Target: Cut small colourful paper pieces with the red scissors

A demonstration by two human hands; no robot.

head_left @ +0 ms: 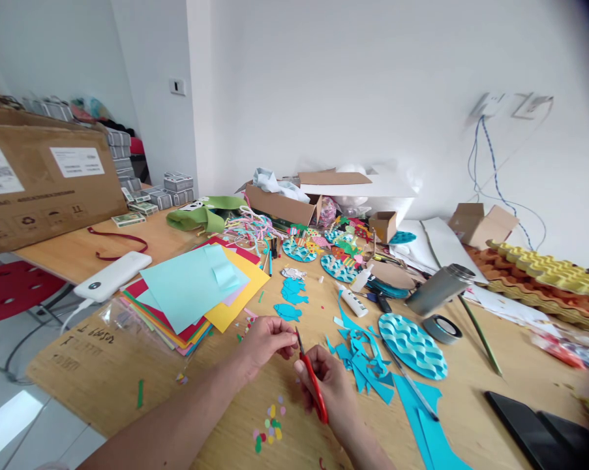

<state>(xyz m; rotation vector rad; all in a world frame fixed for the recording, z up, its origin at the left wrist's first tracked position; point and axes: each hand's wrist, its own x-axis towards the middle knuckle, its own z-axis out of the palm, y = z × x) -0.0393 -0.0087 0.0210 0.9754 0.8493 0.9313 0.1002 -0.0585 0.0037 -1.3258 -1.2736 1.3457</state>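
My right hand [329,378] is wrapped round a pair of red-handled scissors [314,385], whose blades point up and away from me. Just left of the blade tips, my left hand [271,339] is closed in a pinch; whatever lies between its fingertips is too small to make out. Small coloured paper dots [271,424] are scattered on the table in front of my hands. Beyond the left hand lie blue paper fish [287,312]. To the right of the scissors is a heap of blue paper scraps [365,359].
Coloured paper sheets [177,287] are stacked at the left beside a white power bank [113,275]. On the right are a wavy blue oval [414,346], a tape roll [442,328], a metal flask [441,287], a phone [524,424] and egg trays [533,287]. White glue bottles [353,303] lie mid-table.
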